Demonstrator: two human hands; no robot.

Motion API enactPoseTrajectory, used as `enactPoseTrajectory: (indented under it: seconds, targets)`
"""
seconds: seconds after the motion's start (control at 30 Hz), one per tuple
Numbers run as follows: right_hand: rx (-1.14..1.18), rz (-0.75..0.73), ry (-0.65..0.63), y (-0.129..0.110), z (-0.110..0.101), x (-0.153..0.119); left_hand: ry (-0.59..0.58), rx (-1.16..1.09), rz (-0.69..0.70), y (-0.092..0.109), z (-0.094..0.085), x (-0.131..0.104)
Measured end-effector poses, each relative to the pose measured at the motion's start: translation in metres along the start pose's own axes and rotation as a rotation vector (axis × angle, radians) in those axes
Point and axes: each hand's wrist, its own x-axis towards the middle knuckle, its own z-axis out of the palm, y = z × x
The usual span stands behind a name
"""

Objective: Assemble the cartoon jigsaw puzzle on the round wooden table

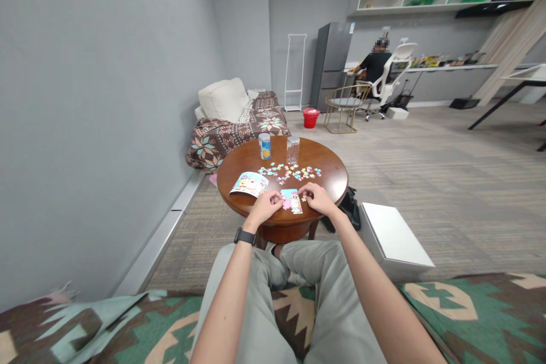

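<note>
While the left hand [268, 205] rests at the near-left side of the joined puzzle section [295, 205], its fingers are curled inward; whether they pinch anything, I cannot tell. The right hand [318, 198] has bent, slightly spread fingers reaching the section's far-right edge, and their grip is likewise unclear. Just under them there appears to be a single loose piece [304, 199], though it is small in this view. The section lies flat on the counter [236, 162] between both sets of fingers. Beyond them are the scattered pieces [307, 173], with the picture sheet [248, 183] just past the left fingers. Light, level contact from both sides would, I judge, suit the section best, since lifting one edge could part its joints.
</note>
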Motion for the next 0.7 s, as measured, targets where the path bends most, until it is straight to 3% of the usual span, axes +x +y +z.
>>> enactPoseTrajectory:
  seconds: [0.3,0.7]
  targets:
    - [0.067,0.064,0.111,0.0053,0.005,0.0007,-0.001,0.008,0.002,-0.0014,0.0003,0.0002]
    - [0.058,0.083,0.158,0.0034,0.0044,0.0013,0.0,-0.001,-0.001,0.001,0.0003,-0.0006]
